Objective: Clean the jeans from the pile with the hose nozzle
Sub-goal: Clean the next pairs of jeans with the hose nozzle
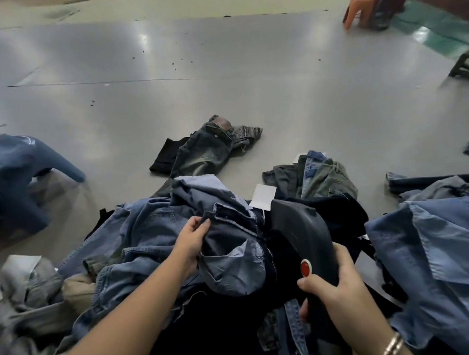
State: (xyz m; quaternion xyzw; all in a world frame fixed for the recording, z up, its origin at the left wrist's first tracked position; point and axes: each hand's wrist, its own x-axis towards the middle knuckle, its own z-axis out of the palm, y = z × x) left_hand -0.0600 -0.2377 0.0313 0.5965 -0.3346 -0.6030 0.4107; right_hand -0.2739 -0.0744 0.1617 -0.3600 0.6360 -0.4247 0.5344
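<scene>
While the left hand (192, 241) pinches a fold of the dark blue denim jeans (226, 249) on top of the heap, thumb over the cloth and fingers (200, 225) curled beneath the edge, the right hand (334, 286) wraps round the handle of the black plastic hose nozzle (300, 233). The thumb lies just below the round red button (305, 268) on the handle. The nozzle's broad head points away from the person and sits just beside the held jeans, close to their waistband, near a white paper tag (263, 197). A banded bracelet (390, 347) circles the right wrist.

The held pair rests on the pile of mixed blue and grey denim garments (117, 255) that spreads across the near part of the grey, shiny floor (222, 82). Farther out, a faded grey-green pair with a brown waist patch (207, 148) lies by itself, well apart from the pile. At the far right stands an orange plastic chair (360, 7).
</scene>
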